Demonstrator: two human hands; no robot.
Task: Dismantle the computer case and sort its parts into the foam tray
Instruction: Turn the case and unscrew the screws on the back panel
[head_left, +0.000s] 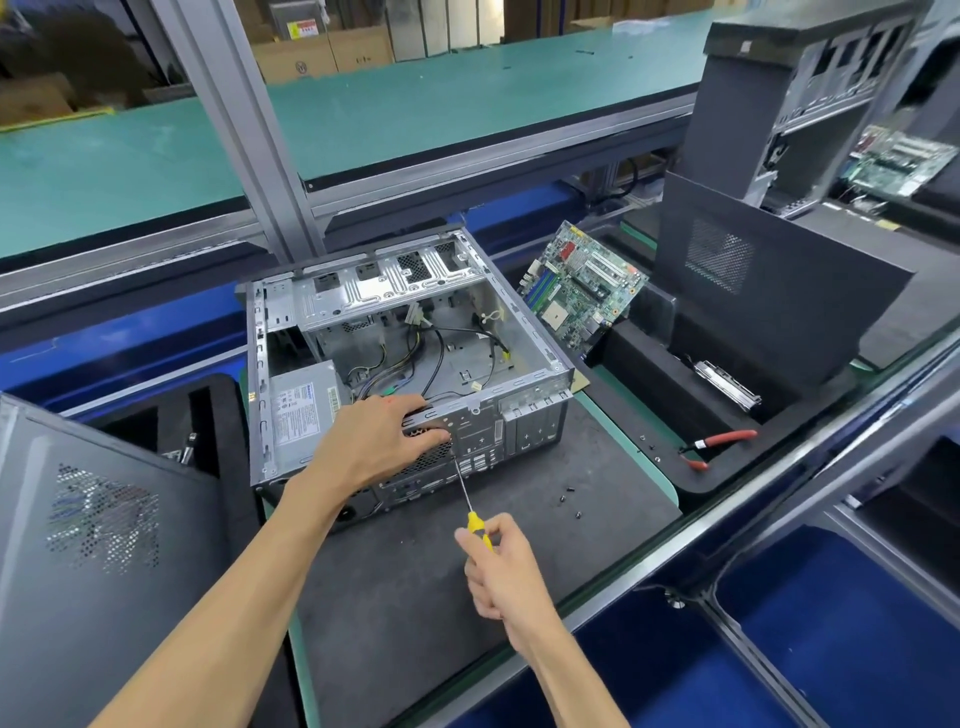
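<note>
An open grey computer case (530, 332) lies on its side on a dark mat, with loose cables and a silver power supply (298, 410) inside. My left hand (376, 441) grips the top edge of the case's rear panel, fingers curled over it. My right hand (501, 566) holds a yellow-handled screwdriver (467, 499) whose tip meets the rear panel just below my left thumb. To the right, the black foam tray (639, 364) holds a green motherboard (582, 286) leaning in a slot and a drive (727, 384) lower down.
Red-handled cutters (722, 441) lie on the foam tray's near edge. Several small black screws (569, 499) sit on the mat. A dark side panel (93, 525) stands at left, another (769, 291) at right. A second case (789, 83) stands at the far right.
</note>
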